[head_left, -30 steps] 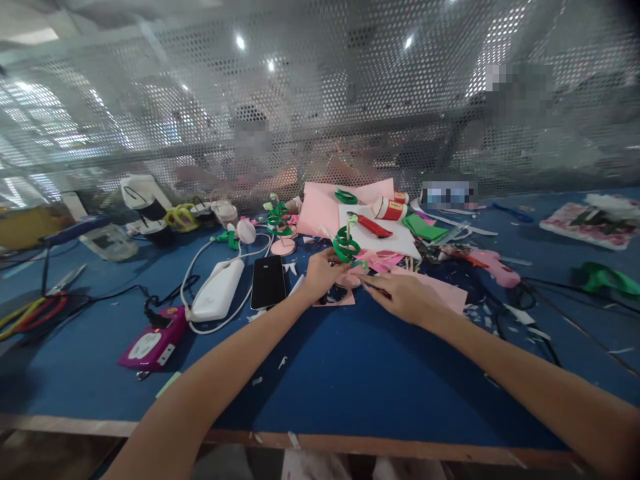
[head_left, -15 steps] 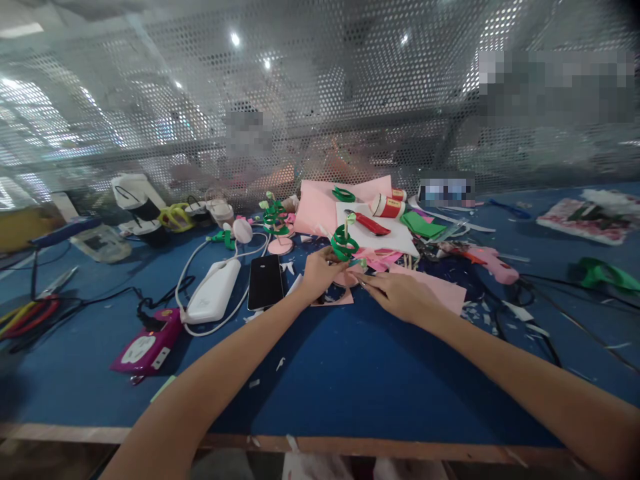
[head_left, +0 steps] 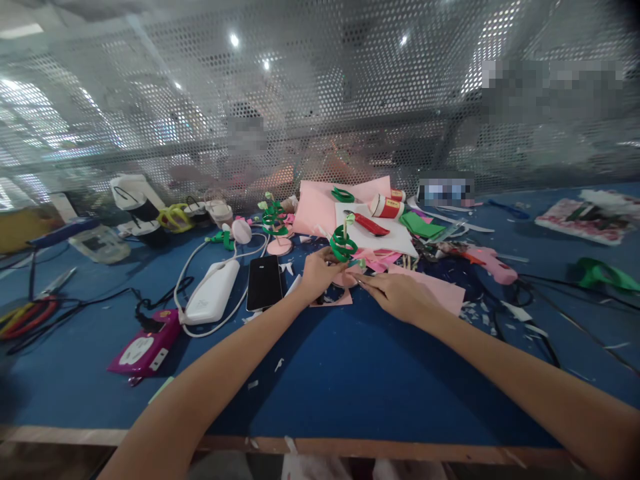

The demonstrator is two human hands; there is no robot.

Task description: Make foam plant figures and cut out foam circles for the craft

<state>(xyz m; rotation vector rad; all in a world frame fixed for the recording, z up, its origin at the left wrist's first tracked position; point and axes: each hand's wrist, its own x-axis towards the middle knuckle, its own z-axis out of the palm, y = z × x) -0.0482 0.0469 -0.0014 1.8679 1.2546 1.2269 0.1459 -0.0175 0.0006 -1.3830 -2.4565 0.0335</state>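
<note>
A: Where do we locate the green spiral piece (head_left: 343, 244)?

B: We locate it at the middle of the counter (head_left: 320, 373), upright between our two hands, above a round pink base (head_left: 344, 278)

A: In what state are our fingers?

B: On our left hand (head_left: 323, 272) they are curled narrow, holding the lower part of the spiral piece. On our right hand (head_left: 393, 295) they are drawn close together, tips at the near right edge of the base; we cannot tell whether they grip that edge or only touch it

A: Which items do we identify around the hands?

B: Below the base we see a pink paper piece (head_left: 345, 300), flat on the counter. To the left of our left hand we find a black phone (head_left: 265, 282), then a white power bank (head_left: 213, 293). Behind the phone, a second green spiral (head_left: 275, 220) stands upright

A: And beyond our right hand?

B: We note a red-handled cutter (head_left: 371, 225) lying on white paper (head_left: 400, 243), with red-and-white cylinders (head_left: 387, 207) behind it. Farther right lies a pink glue gun (head_left: 493, 264)
</note>
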